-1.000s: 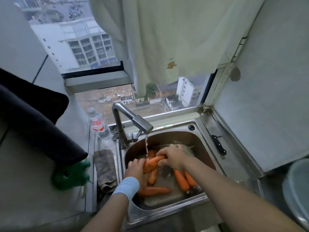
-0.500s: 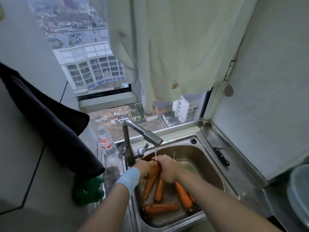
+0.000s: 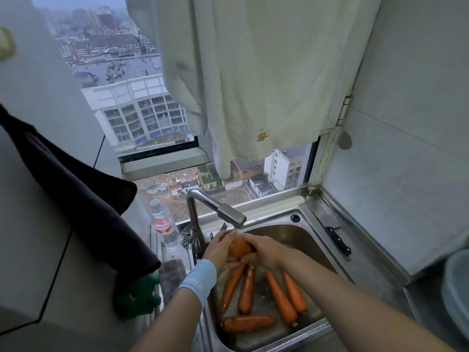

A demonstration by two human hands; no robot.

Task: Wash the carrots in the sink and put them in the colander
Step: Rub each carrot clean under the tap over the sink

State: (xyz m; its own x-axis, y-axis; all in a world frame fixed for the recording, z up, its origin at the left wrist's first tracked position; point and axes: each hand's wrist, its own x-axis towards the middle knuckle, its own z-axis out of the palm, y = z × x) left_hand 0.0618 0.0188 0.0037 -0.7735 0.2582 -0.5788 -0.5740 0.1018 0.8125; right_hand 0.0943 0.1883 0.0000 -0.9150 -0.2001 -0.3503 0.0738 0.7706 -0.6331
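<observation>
Right under the faucet (image 3: pixel 218 209) spout, near the back-left corner of the sink (image 3: pixel 289 231), both hands clasp one carrot (image 3: pixel 238 248): the left hand (image 3: pixel 218 246) curls round it from the left and the right hand (image 3: pixel 265 252) grips it from the right. Five more carrots (image 3: pixel 280 297) lie on the sink floor, four running front to back and one crosswise along the front edge. A black-handled knife (image 3: pixel 338 240) rests on the steel ledge beside the sink's right edge.

Brushed, dully gleaming steel in the sink (image 3: pixel 286 231) and faucet (image 3: pixel 218 209). Wet, glossy skin on the carrots (image 3: pixel 280 298). Clear, smooth plastic in the bottle (image 3: pixel 163 224). Soft matt weave in the pale hanging cloth (image 3: pixel 253 72) and the dark cloth (image 3: pixel 76 186).
</observation>
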